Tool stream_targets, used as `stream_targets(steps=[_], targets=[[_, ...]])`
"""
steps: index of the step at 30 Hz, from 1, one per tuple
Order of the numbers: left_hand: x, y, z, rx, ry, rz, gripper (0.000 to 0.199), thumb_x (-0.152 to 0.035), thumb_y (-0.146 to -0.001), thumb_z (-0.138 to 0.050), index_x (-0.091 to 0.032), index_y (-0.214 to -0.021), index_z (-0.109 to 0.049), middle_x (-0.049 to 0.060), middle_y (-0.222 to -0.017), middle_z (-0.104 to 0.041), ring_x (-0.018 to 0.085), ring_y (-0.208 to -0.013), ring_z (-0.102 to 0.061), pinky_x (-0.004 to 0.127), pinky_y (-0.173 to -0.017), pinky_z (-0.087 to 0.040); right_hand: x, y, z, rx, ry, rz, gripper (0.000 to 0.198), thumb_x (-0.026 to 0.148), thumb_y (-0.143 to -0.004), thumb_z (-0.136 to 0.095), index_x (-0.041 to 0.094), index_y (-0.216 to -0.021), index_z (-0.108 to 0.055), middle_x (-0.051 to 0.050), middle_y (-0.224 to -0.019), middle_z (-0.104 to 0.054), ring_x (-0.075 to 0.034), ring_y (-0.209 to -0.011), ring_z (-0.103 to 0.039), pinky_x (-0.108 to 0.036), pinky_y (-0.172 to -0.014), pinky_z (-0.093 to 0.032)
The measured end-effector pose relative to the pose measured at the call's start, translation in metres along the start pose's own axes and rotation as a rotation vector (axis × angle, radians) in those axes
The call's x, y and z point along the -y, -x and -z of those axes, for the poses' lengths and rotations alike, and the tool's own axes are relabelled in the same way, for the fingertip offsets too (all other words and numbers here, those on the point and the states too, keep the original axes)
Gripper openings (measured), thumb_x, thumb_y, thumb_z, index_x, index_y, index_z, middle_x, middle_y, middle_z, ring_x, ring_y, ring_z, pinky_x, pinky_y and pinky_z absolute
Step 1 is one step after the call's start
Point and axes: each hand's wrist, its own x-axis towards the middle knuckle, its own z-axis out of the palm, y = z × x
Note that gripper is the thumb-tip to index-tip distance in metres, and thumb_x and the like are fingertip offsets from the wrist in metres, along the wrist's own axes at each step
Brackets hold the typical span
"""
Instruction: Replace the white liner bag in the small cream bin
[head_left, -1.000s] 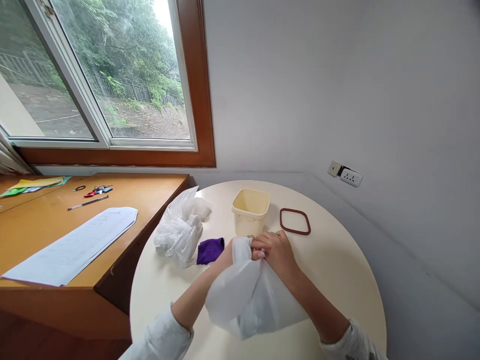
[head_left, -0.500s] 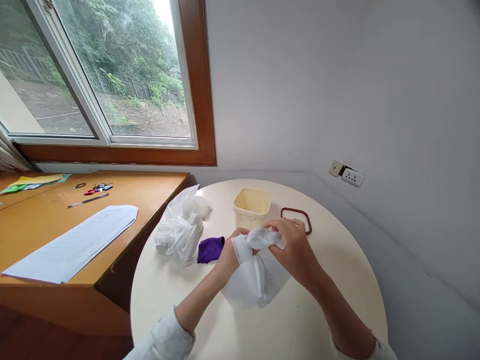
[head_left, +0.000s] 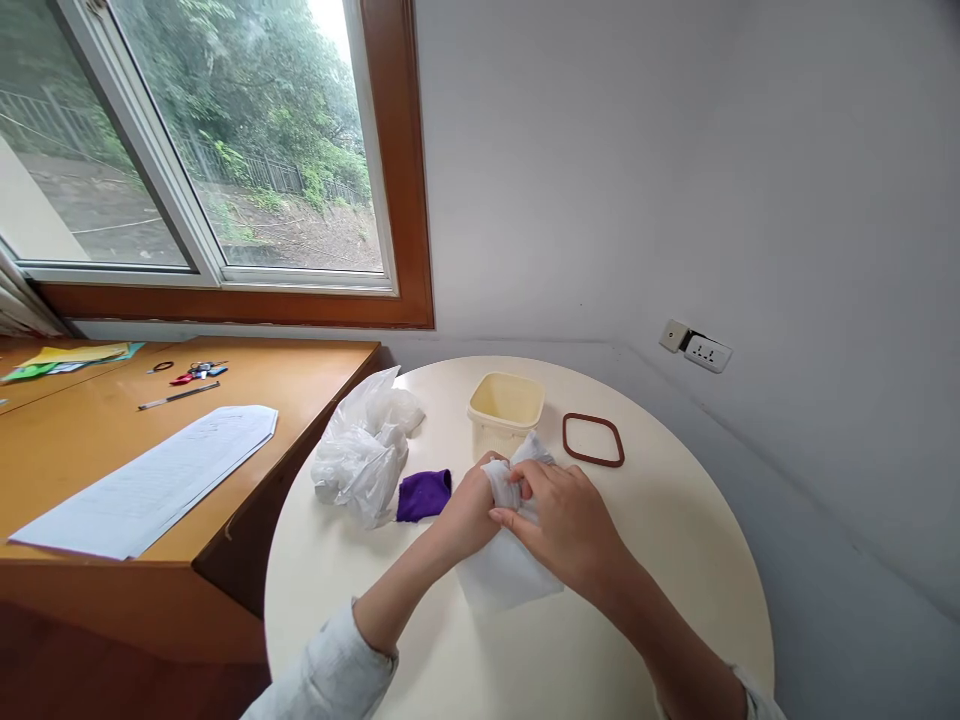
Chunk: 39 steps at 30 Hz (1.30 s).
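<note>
Above the round table, a white, thin, translucent plastic bag point(head_left: 506, 580) is bunched between both hands. Its lower part spreads out flat below them. My left hand point(head_left: 474, 508) is closed on the gathered upper part, its fingers mostly hidden behind the material. The fingers of my right hand point(head_left: 566, 510) pinch a twisted fold beside it, close to the left thumb. Just beyond the hands stands a cream plastic tub point(head_left: 506, 432), with its top uncovered. A purple cloth piece point(head_left: 424, 496) lies left of my left hand.
A crumpled clear plastic bag point(head_left: 367, 450) rests at the left of the round table point(head_left: 622, 620). Toward the back right lies a reddish-brown rounded frame point(head_left: 619, 445). The wooden desk point(head_left: 97, 430) carries papers point(head_left: 165, 480), a pen point(head_left: 178, 396) and small items. A socket point(head_left: 707, 353) is on the wall.
My right hand has moved left and slightly down, closer to my left hand. The bag's upper part is now wrapped tighter, and its lower part hangs narrower. The reddish-brown frame is fully uncovered.
</note>
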Motion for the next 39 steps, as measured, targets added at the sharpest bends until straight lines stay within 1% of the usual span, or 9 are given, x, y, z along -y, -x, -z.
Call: stream_targets(steps=[4, 9, 17, 20, 23, 28, 31, 35, 39], targets=[[0.002, 0.0, -0.001, 0.001, -0.064, 0.043, 0.024, 0.0, -0.062, -0.042, -0.017, -0.073, -0.056, 0.001, -0.086, -0.05, 0.013, -0.074, -0.052, 0.024, -0.066, -0.042, -0.008, 0.001, -0.004, 0.035, 0.043, -0.065, 0.011, 0.028, -0.075, -0.055, 0.02, -0.07, -0.049, 0.003, -0.062, -0.055, -0.014, -0.059, -0.05, -0.028, -0.061, -0.027], [-0.001, 0.001, -0.008, -0.033, -0.15, 0.032, 0.024, -0.001, -0.065, -0.044, -0.018, -0.07, -0.06, 0.002, -0.086, -0.052, 0.013, -0.072, -0.053, 0.022, -0.063, -0.042, -0.012, 0.004, -0.012, -0.013, 0.102, -0.095, 0.018, 0.018, -0.07, -0.046, 0.018, -0.056, -0.035, 0.005, -0.051, -0.045, -0.011, -0.053, -0.042, -0.027, -0.06, -0.023], [0.003, 0.011, -0.013, -0.138, -0.115, -0.012, 0.018, -0.016, -0.08, -0.049, -0.022, -0.082, -0.067, 0.006, -0.099, -0.05, 0.018, -0.089, -0.052, 0.025, -0.067, -0.046, -0.026, 0.003, -0.012, -0.066, 0.035, -0.166, 0.015, 0.021, -0.071, -0.045, 0.019, -0.058, -0.038, 0.006, -0.051, -0.044, -0.01, -0.051, -0.038, -0.027, -0.065, -0.026], [0.008, 0.014, -0.012, -0.153, -0.036, -0.044, 0.016, -0.018, -0.081, -0.051, -0.021, -0.08, -0.066, 0.007, -0.103, -0.045, 0.018, -0.094, -0.051, 0.027, -0.075, -0.046, -0.032, 0.002, -0.009, -0.053, -0.028, -0.213, 0.013, 0.022, -0.072, -0.046, 0.02, -0.06, -0.043, 0.006, -0.052, -0.046, -0.01, -0.05, -0.039, -0.026, -0.063, -0.028], [0.014, 0.013, -0.009, -0.133, 0.148, -0.077, 0.008, -0.024, -0.079, -0.058, -0.021, -0.079, -0.066, 0.007, -0.106, -0.042, 0.02, -0.105, -0.046, 0.033, -0.092, -0.039, -0.039, 0.0, -0.008, -0.023, -0.125, -0.241, 0.011, 0.024, -0.073, -0.046, 0.021, -0.063, -0.049, 0.006, -0.053, -0.048, -0.01, -0.049, -0.039, -0.023, -0.056, -0.029], [0.015, 0.008, -0.004, 0.068, 0.57, -0.074, 0.026, -0.043, -0.073, -0.065, -0.019, -0.081, -0.063, 0.008, -0.11, -0.043, 0.022, -0.115, -0.039, 0.036, -0.1, -0.033, -0.046, -0.002, -0.006, 0.011, -0.246, -0.262, 0.012, 0.026, -0.073, -0.046, 0.021, -0.068, -0.056, 0.004, -0.057, -0.054, -0.011, -0.05, -0.043, -0.022, -0.048, -0.028], [0.008, 0.007, 0.001, 0.134, 0.416, 0.029, 0.031, -0.047, -0.072, -0.064, -0.018, -0.083, -0.06, 0.009, -0.112, -0.041, 0.023, -0.116, -0.038, 0.036, -0.099, -0.034, -0.048, -0.002, -0.006, 0.007, -0.333, -0.279, 0.014, 0.026, -0.074, -0.045, 0.021, -0.066, -0.055, 0.003, -0.057, -0.053, -0.011, -0.051, -0.043, -0.022, -0.048, -0.03], [-0.003, 0.006, 0.009, 0.061, 0.162, 0.174, 0.026, -0.043, -0.076, -0.059, -0.017, -0.074, -0.06, 0.009, -0.113, -0.037, 0.022, -0.11, -0.042, 0.037, -0.096, -0.037, -0.049, -0.001, -0.007, 0.04, -0.531, -0.259, 0.013, 0.025, -0.073, -0.046, 0.019, -0.069, -0.057, 0.004, -0.055, -0.047, -0.01, -0.051, -0.04, -0.021, -0.048, -0.033], [-0.005, 0.005, 0.015, 0.028, 0.292, 0.06, 0.027, -0.043, -0.077, -0.059, -0.017, -0.07, -0.063, 0.009, -0.109, -0.042, 0.024, -0.115, -0.038, 0.036, -0.099, -0.034, -0.051, 0.001, -0.009, 0.058, -0.599, -0.244, 0.013, 0.024, -0.074, -0.047, 0.018, -0.068, -0.057, 0.005, -0.055, -0.043, -0.01, -0.052, -0.038, -0.021, -0.048, -0.032]])
